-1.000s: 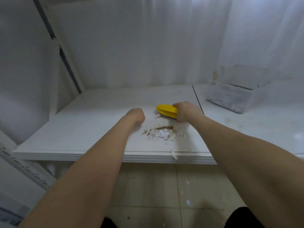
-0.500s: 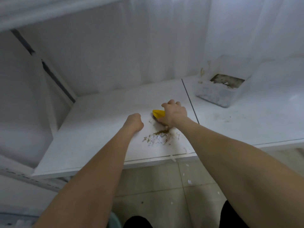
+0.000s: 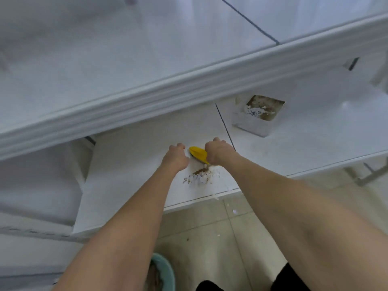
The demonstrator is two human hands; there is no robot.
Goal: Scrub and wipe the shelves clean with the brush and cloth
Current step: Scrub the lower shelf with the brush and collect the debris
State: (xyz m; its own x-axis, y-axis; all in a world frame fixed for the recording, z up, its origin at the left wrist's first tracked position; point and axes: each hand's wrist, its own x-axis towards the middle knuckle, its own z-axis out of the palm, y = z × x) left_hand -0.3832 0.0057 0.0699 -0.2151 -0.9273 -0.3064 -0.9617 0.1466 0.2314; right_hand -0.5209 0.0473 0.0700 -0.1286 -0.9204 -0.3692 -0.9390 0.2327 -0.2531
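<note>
Left hand (image 3: pixel 175 157) is resting as a closed fist on the lower shelf (image 3: pixel 126 175), its fingers curled in and gripping nothing that shows. The forearm is reaching in from the bottom of the view, and beneath it a teal basin (image 3: pixel 169 272) is sitting on the tiled floor (image 3: pixel 210 238). Just right of the fist, the yellow brush (image 3: pixel 197 153) is lying low against the shelf surface, its pointed tip nearly touching the left knuckles — its other end is disappearing into the right hand (image 3: pixel 218 152), which is wrapping its fingers around it. Nearer the front edge than the brush, a small debris pile (image 3: pixel 198 176) of brown grit and white flakes is lying on the shelf between the two wrists. Right of the right hand, a thin dark seam (image 3: pixel 224 126) is running across the shelf from back to front. Farther right, well apart from the hands, a clear plastic box (image 3: pixel 251 127) is standing on the shelf, holding similar brown and white bits. Overhead, the upper shelf edge (image 3: pixel 189 89) is crossing the view at a slant — it is hiding the back of the lower shelf.
</note>
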